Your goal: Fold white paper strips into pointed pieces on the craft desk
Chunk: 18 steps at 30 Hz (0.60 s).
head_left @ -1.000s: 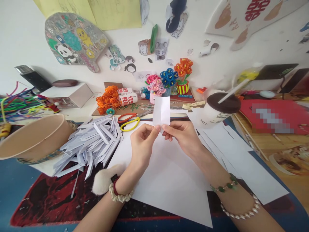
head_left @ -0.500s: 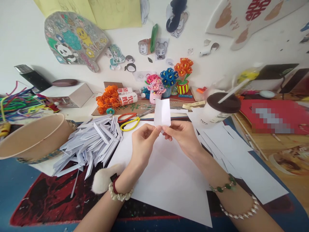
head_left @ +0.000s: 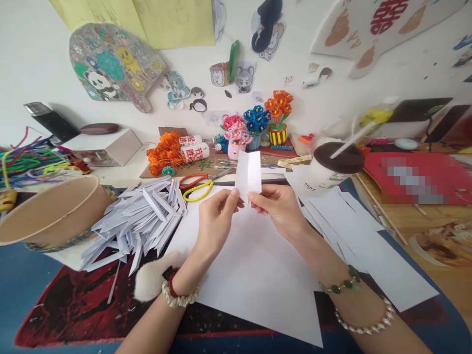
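The left hand (head_left: 216,216) is pinching the lower left edge of a small white paper (head_left: 249,174) between thumb and fingers. The right hand (head_left: 278,206) is clamping the lower right part of the same paper, its thumb lying across the front. The two hands are staying slightly apart, and the paper, creased down its length, is standing upright between them. Taking this paper as the clock's centre, a large blank sheet (head_left: 265,275) is lying at six o'clock, beneath the hands. It is covering part of a red and black mat (head_left: 84,305). Scissors (head_left: 210,183) with red and yellow handles are resting at nine o'clock, near the left hand. Beyond them, between eight and nine, a heap of folded paper strips (head_left: 142,216) is spreading beside a tan bowl (head_left: 62,211). A fluffy white object (head_left: 149,280) (exactly what, I cannot tell) is sitting between seven and eight, beside the left wrist. More white sheets (head_left: 372,255) are overlapping at four o'clock. At three, a cup (head_left: 334,169) with a brown lid is holding a straw (head_left: 352,140). Farther off, pink flowers (head_left: 236,130) and blue flowers (head_left: 257,119) are standing around twelve, and orange flowers (head_left: 279,105) in a striped pot (head_left: 278,134) at one.
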### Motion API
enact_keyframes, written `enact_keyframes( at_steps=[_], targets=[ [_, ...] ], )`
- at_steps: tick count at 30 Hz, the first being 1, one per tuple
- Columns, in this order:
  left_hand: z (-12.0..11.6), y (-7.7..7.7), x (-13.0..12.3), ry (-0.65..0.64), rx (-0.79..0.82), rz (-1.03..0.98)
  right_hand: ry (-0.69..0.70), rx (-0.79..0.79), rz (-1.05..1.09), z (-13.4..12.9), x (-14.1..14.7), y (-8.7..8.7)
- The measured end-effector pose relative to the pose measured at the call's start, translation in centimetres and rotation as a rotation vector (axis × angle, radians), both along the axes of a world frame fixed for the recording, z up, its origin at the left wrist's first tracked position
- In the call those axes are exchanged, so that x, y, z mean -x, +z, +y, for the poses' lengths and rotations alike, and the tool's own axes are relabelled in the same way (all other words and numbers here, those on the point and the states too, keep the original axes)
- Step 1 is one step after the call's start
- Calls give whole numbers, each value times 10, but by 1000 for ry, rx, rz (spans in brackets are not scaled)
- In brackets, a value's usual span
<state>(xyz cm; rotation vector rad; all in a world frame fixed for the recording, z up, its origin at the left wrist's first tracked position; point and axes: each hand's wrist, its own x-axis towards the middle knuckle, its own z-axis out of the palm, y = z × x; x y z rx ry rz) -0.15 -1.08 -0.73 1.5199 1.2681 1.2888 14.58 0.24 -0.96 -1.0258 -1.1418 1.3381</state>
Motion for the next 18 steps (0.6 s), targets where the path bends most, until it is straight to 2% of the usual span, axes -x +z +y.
enact_keyframes(
  at_steps=[5, 14, 18],
  targets=[
    [-4, 2, -5, -88, 20, -9, -28, -15, 6, 0, 0, 2],
    [-4, 0, -5, -112, 43, -88, -21, -2, 0, -2, 1, 3],
    [-3, 2, -4, -135, 35, -50, -35, -6, 17, 0, 0, 1]
  ],
)
